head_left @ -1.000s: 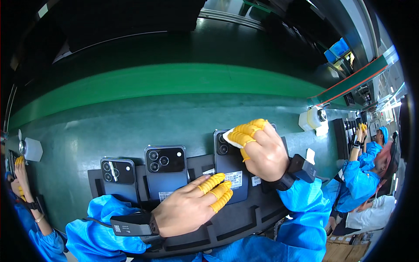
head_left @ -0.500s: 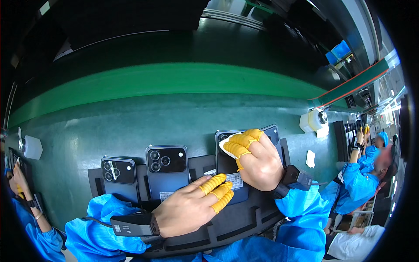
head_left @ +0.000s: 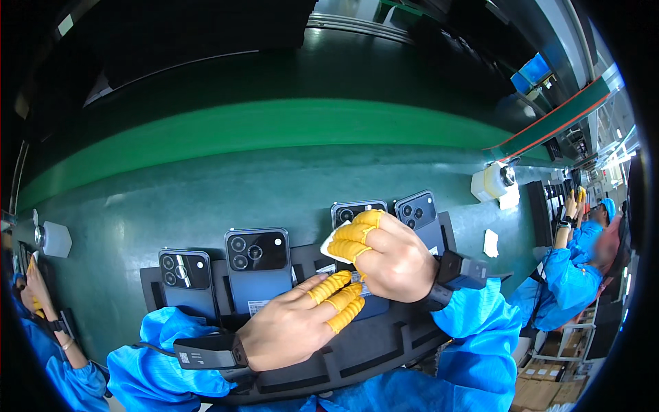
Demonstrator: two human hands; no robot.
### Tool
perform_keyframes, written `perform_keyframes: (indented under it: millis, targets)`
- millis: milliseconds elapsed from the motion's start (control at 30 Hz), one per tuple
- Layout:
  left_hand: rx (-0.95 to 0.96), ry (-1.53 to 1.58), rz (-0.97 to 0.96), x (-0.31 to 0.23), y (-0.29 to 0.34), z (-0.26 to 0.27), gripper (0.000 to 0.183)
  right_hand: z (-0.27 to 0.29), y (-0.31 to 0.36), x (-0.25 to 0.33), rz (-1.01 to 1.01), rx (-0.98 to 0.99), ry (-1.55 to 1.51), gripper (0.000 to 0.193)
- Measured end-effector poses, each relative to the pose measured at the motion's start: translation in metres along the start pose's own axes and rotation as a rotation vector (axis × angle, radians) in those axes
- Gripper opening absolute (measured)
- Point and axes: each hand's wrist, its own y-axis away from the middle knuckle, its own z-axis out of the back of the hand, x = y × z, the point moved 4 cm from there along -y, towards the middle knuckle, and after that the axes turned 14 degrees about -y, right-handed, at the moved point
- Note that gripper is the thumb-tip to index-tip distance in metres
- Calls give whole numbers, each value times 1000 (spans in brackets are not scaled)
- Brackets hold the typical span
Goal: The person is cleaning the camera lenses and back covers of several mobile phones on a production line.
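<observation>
My right hand [head_left: 395, 259], with yellow finger cots on its fingers, pinches a folded white wiping cloth [head_left: 331, 245]. It is over a dark phone [head_left: 341, 214], whose camera end shows beyond the fingers. My left hand [head_left: 295, 326], also in yellow finger cots, lies palm down with fingers stretched across the lower part of that phone. Left of it, a blue-grey phone [head_left: 258, 278] lies camera side up, with another phone [head_left: 189, 292] farther left. To the right, one more phone [head_left: 420, 214] is tilted in the black tray [head_left: 312, 261].
White bottles [head_left: 489, 184] with metal tops stand at the right and at the far left [head_left: 56, 239]. A small white piece [head_left: 490, 243] lies on the green worktop [head_left: 171, 206] at right. Co-workers in blue sit on both sides. Beyond runs a green strip [head_left: 274, 127].
My right hand has moved the cloth left and toward me over the phone, uncovering more of its camera end. My left hand has barely moved.
</observation>
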Motion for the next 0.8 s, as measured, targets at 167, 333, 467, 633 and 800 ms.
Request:
perform_keyframes:
  millis: [167, 333, 467, 633, 800]
  targets:
    - [18, -13, 7, 0, 1, -2, 53, 16, 16, -2, -98, 110, -62, 40]
    - [5, -11, 7, 1, -1, 1, 53, 25, 9, 0, 41, -76, 90, 41]
    - [15, -21, 29, -1, -2, 2, 53, 4, -2, -6, 110, 11, 119, 34]
    - [22, -27, 30, 0, -3, 2, 52, 5, 6, -1, -75, -75, 164, 26]
    - [0, 11, 12, 0, 0, 0, 52, 13, 27, 0, -254, 2, 18, 27]
